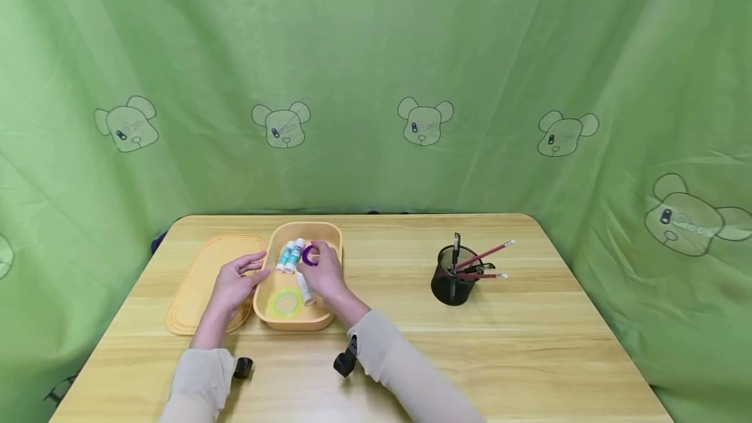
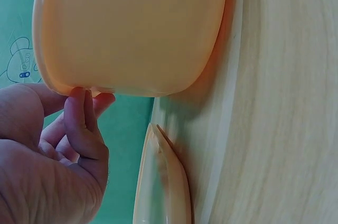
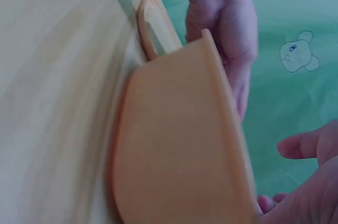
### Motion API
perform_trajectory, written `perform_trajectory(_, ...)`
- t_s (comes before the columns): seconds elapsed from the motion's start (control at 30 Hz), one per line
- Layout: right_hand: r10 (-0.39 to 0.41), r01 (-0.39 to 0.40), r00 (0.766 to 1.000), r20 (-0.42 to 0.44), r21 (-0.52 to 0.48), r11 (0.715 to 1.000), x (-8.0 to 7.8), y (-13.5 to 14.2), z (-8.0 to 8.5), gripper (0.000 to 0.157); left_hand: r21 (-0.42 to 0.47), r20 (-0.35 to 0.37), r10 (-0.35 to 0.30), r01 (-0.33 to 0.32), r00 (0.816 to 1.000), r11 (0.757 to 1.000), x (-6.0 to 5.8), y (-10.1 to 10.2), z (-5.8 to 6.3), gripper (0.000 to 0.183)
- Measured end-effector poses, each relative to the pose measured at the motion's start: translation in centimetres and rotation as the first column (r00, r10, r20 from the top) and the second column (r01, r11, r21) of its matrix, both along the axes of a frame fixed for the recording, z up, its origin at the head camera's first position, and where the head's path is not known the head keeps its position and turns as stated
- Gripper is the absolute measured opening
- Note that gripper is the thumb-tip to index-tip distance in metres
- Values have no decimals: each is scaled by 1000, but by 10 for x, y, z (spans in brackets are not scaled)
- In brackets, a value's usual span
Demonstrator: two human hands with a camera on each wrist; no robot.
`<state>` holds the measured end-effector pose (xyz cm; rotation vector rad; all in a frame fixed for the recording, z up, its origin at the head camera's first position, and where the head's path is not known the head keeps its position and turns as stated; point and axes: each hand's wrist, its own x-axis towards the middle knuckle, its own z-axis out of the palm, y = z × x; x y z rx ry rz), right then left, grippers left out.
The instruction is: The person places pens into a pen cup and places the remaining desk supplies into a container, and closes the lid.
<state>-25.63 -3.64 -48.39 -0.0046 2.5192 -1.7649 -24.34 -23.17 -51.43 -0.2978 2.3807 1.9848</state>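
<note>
An orange plastic box (image 1: pixel 296 324) stands on the table, its rim held at the left by my left hand (image 1: pixel 232 284) with thumb and fingertips. Over the box's right side reaches my right hand (image 1: pixel 323 274); its fingers touch or lie just beside a purple ring (image 1: pixel 306 255). In the right wrist view, the thumb of that right hand (image 3: pixel 309 174) stands apart from the fingers, whose tips the box wall partly hides. Two teal-and-white glue sticks (image 1: pixel 290 256), a white tube (image 1: pixel 305 290) and a yellow-green ring (image 1: pixel 286 303) lie inside.
An orange lid (image 1: pixel 202 279) lies flat at the box's left, partly under my left arm. To the right, a black mesh pen holder (image 1: pixel 451 286) carries pencils and pens. A green curtain (image 1: pixel 364 168) hangs behind the wooden table (image 1: pixel 399 240).
</note>
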Motion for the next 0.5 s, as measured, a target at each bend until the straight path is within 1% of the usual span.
perform_trajectory(0.13,5,-6,999,-32,-27,1000,-4,14,7,61,-1,7,0,0,1000,1000,0,0,-2,52)
perform_trajectory(0.23,-16,15,998,-64,-22,1000,-9,26,7,58,1,11,-4,4,1000,1000,0,-1,-3,52)
perform_trajectory(0.4,-73,70,992,-105,-32,997,-19,48,2,53,4,13,-2,2,1000,1000,0,-1,-3,51)
perform_trajectory(0.5,-96,95,991,-98,-16,995,-23,59,-3,52,6,13,-1,1,1000,1000,0,-2,-3,51)
